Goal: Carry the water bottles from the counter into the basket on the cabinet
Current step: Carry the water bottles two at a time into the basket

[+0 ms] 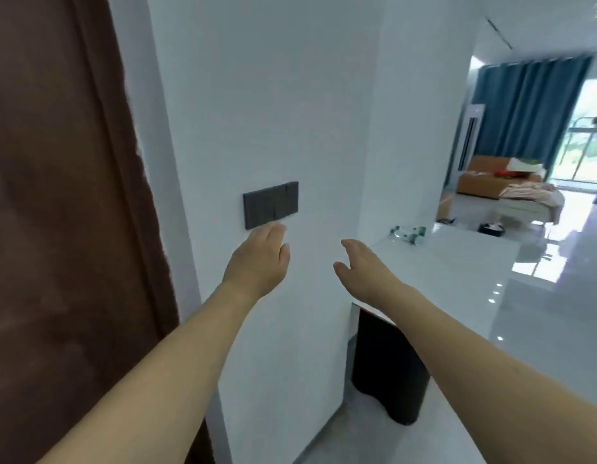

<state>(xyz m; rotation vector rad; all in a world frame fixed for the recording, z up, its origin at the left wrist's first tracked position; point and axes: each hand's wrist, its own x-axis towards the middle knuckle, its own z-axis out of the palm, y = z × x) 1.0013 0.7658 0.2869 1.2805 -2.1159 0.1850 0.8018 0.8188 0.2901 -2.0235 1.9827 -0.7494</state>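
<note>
Both hands empty, fingers spread: the right hand (360,267) reaches nearer than the left hand (260,259) toward water bottles (409,234) lying at the white desk's (458,262) far end, beyond it.

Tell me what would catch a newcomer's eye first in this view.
Two bare forearms reach forward, the left hand and right hand both open and empty before the white wall. A dark grey rectangular switch panel sits just above the left hand. Clear plastic water bottles lie on the glossy white counter, far end.
</note>
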